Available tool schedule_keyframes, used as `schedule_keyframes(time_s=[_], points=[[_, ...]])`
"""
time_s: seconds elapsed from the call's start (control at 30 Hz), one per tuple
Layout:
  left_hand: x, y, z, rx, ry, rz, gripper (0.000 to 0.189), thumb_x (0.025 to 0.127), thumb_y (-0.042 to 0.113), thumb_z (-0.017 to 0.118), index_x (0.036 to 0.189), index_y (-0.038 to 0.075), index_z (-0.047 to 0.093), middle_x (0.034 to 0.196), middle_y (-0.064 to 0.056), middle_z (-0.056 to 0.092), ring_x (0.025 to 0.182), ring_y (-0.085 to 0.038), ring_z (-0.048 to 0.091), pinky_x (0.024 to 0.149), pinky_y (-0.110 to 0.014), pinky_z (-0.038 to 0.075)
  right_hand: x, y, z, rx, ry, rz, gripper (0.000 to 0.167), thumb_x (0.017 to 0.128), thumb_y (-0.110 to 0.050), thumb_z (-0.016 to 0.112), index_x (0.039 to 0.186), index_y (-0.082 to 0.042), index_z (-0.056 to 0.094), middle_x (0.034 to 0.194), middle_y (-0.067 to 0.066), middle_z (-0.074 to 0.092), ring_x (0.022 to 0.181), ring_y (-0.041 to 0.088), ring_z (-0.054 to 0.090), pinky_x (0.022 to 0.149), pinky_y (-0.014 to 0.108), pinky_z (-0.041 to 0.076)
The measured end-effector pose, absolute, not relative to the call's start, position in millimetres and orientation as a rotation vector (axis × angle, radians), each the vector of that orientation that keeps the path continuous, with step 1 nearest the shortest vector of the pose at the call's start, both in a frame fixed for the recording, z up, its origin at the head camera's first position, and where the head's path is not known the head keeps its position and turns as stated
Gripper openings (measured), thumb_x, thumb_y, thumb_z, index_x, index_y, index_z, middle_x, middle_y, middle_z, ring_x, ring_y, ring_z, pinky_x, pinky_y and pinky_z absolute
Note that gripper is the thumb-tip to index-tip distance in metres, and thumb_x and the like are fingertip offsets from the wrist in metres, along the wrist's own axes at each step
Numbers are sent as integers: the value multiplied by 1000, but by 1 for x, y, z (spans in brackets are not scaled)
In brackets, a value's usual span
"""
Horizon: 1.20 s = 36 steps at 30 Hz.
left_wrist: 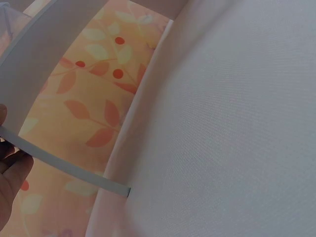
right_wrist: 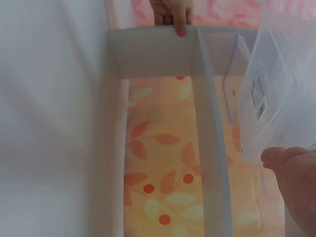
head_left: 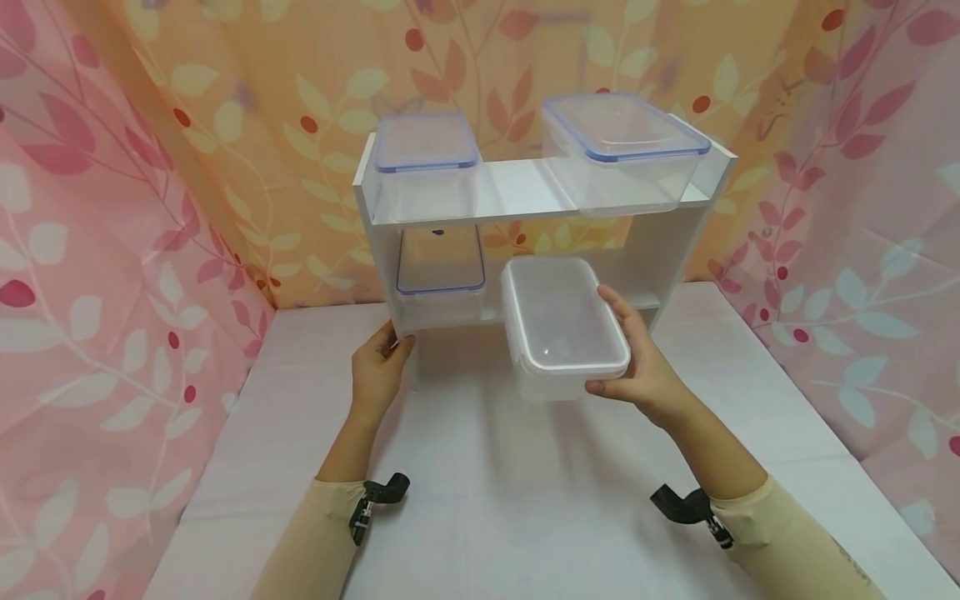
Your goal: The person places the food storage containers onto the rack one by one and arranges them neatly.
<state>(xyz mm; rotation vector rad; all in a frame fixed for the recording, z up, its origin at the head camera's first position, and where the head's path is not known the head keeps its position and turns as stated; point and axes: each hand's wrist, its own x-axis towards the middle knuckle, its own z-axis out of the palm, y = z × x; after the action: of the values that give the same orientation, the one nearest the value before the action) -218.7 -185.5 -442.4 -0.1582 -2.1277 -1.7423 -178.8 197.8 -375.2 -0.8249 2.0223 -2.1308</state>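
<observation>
My right hand (head_left: 652,375) grips a clear plastic food container (head_left: 566,312) with a whitish lid by its right side, thumb at the near corner. The container is held in front of the white two-tier shelf (head_left: 517,187), level with its lower tier. Its printed label shows through the wall in the right wrist view. My left hand (head_left: 377,371) pinches the front edge of the shelf's left side panel (left_wrist: 69,165), thumb in front. Part of the left hand's fingers is hidden behind that panel.
On the top tier stand two blue-rimmed containers, a smaller left one (head_left: 427,158) and a larger right one (head_left: 626,150). Another blue-rimmed container (head_left: 441,267) sits at the lower tier's left. A white cloth (head_left: 480,517) covers the table; floral curtains (head_left: 225,150) surround it.
</observation>
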Motion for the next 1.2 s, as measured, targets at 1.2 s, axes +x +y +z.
schedule_keyframes(time_s=[1.2], points=[[-219,-187,-444,-162,-2126,-1767,45,99,6,68,141,-5,57,142,-25,59,133,-34,57,103,-28,54,-278,238,-356,-750,2094,-2126,97,86,4,72,161,-25,18,151,3,26,129,22,36,99,19,50]])
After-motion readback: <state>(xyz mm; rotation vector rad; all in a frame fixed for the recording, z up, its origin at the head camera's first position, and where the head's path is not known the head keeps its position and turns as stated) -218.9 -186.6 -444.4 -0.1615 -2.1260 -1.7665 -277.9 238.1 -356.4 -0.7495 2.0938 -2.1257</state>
